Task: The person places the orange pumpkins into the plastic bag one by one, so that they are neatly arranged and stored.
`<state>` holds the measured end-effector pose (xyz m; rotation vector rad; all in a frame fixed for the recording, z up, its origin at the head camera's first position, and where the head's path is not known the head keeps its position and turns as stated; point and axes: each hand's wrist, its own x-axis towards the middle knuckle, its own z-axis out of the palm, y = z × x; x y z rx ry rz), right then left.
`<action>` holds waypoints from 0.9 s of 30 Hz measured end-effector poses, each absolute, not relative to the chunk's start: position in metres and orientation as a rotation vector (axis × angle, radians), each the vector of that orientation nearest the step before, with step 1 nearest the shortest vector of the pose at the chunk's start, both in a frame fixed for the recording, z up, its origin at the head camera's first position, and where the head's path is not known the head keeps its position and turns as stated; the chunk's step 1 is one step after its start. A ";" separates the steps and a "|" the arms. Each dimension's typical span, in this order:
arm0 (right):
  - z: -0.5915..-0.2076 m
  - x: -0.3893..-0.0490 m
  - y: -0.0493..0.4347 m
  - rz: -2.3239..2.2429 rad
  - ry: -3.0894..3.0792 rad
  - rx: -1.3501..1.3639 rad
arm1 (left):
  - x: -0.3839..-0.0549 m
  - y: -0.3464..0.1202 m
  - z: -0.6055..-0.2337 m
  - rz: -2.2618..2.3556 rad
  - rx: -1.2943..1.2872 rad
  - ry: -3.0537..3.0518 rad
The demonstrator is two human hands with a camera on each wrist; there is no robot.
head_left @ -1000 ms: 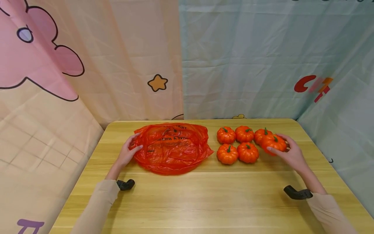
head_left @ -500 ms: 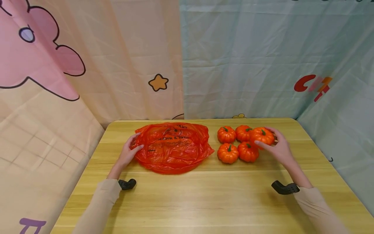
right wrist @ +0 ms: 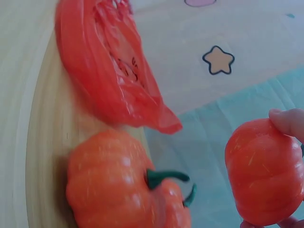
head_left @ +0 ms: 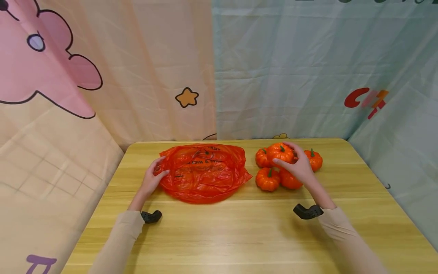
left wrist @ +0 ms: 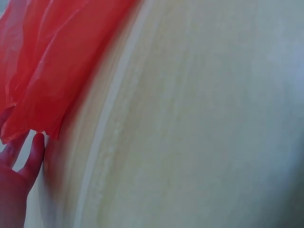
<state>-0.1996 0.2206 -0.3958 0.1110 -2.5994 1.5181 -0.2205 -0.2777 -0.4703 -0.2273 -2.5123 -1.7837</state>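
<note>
My right hand (head_left: 297, 164) grips a small orange toy pumpkin (head_left: 280, 151) with a green stem, thumb at the near side and fingers at the far side. In the right wrist view this pumpkin (right wrist: 263, 173) is up in front of the curtain. Below it, other pumpkins (head_left: 268, 179) are grouped on the table, some partly hidden by the hand. A crinkled red plastic bag (head_left: 202, 179) with black print lies at the centre left. My left hand (head_left: 150, 179) holds its left edge, thumb in front; in the left wrist view the bag's film (left wrist: 57, 71) covers some fingers.
The wooden table (head_left: 219, 232) reaches back to curtains (head_left: 273, 76) that hang behind it and at both sides. One pumpkin (head_left: 313, 160) sits right of the right hand. Black wrist-worn devices (head_left: 308, 211) stick out at both cuffs.
My right hand has carried the pumpkin leftward from the right end of the group, over the other pumpkins. The left hand and the bag have stayed nearly in place.
</note>
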 end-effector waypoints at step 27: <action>-0.408 -0.213 0.133 1.762 -2.539 0.295 | -0.227 -0.279 -0.474 -1.794 -0.217 -2.522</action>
